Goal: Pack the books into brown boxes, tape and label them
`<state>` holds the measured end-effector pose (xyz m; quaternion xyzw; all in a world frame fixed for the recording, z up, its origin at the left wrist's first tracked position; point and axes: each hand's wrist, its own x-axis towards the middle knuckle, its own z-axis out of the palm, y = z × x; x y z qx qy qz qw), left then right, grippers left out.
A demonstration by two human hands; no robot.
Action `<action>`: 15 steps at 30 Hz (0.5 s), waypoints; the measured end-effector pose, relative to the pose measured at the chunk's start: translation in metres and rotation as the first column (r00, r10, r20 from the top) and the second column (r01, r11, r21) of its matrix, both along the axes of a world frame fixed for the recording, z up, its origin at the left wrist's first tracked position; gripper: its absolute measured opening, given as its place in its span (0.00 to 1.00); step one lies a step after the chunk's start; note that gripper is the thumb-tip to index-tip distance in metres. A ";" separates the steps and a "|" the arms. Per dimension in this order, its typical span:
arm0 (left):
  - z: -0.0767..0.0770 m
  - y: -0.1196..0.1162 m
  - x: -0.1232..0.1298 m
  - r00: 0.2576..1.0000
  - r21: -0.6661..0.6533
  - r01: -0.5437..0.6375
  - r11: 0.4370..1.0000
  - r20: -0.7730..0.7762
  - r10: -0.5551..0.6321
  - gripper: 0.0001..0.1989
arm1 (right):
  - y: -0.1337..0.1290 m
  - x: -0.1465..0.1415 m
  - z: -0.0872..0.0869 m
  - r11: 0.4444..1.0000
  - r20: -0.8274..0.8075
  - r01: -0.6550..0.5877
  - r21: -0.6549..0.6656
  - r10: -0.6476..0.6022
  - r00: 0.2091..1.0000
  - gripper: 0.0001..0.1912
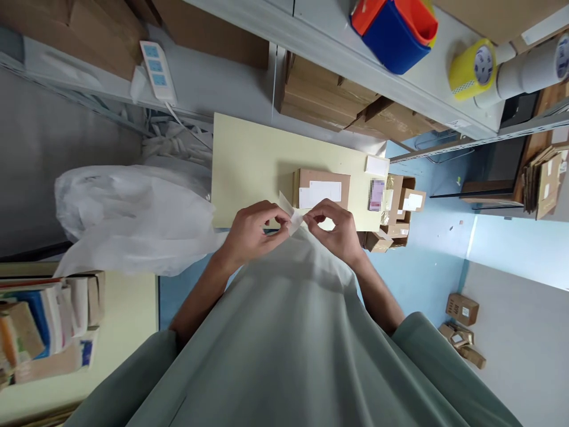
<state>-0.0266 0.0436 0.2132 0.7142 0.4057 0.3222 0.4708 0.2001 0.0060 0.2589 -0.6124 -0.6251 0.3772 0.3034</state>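
My left hand (262, 231) pinches a small whitish slip (296, 222) between thumb and fingers, in front of my body. On the slip's other side, my right hand (332, 228) has its thumb and fingertips pressed together at the edge. Just beyond both hands, a brown cardboard box (345, 182) with a white label (326, 192) on top lies on the pale yellow table (249, 154). A white card (376, 165) and a purple item (376, 194) lie near the table's right end.
Above the table runs a shelf (329, 50) with a blue and red holder (393, 44) and yellow tape (473, 70). A white plastic bag (137, 213) bulges at the left. Books (53, 314) lie at lower left. Cartons (395, 207) stand past the table's right end.
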 end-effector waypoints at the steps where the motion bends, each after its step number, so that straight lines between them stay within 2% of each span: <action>1: -0.003 0.003 -0.005 1.000 -0.006 -0.017 1.000 -0.017 0.016 0.05 | 0.002 0.002 0.000 0.999 0.001 0.033 0.007 -0.033 0.999 0.10; 6: -0.022 0.024 -0.035 0.984 -0.064 -0.152 0.986 -0.103 0.145 0.04 | 0.012 0.022 0.000 0.981 -0.006 0.192 0.024 -0.192 0.981 0.12; 9: -0.031 0.039 -0.057 0.940 -0.111 -0.304 0.946 -0.196 0.279 0.03 | 0.018 0.033 -0.001 0.948 -0.055 0.314 0.053 -0.311 0.949 0.12; 12: -0.041 0.059 -0.086 0.860 -0.111 -0.482 0.869 -0.250 0.445 0.04 | 0.024 0.037 -0.003 0.898 -0.075 0.432 0.084 -0.426 0.901 0.14; 15: -0.056 0.083 -0.129 0.716 -0.021 -0.670 0.742 -0.281 0.639 0.05 | 0.028 0.036 -0.004 0.875 -0.082 0.474 0.097 -0.467 0.880 0.15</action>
